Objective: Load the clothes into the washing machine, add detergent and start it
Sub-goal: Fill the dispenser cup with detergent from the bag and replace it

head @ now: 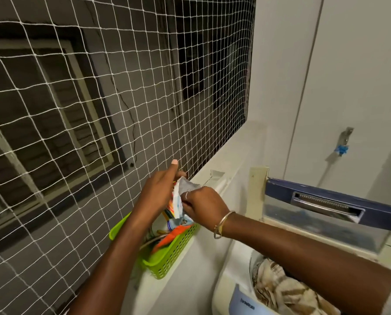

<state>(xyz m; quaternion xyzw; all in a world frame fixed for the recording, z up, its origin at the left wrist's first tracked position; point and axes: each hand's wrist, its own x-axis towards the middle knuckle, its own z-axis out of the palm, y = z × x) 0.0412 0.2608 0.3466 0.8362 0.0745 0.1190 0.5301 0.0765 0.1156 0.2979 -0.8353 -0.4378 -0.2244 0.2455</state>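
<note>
At far left a white knotted cord net (76,110) spans the window opening, with a neighbouring wall dark behind it. Next we see the left hand (158,189), its fingers closed on the left edge of the task's thing and one finger raised straight above the rest. Below it a lime-green slotted plastic basket (174,253) sits on the white painted ledge (221,180), holding orange and printed packets. Rising out of that basket is the soft printed detergent pouch (178,201), white with red, orange and blue print and a grey inner lining showing at its opened top. Its long axis runs roughly upright, mouth uppermost, and it stands between the two hands. The right hand (201,203), with a thin gold metal bangle (221,226) on its wrist, pinches the pouch's right edge near the mouth, fingers curled tight. Both hands touch the pouch, so neither is nearer. We judge that the coming move turns on the pouch lying up and to the left of the white top-loading washing machine (233,269), on the right arm's side. In its drum lie beige and brown patterned clothes (278,289), apparently already loaded. Behind, the navy-framed clear lid (326,201) stands raised, and a metal wall tap (345,142) with a blue fitting is fixed at far right.
</note>
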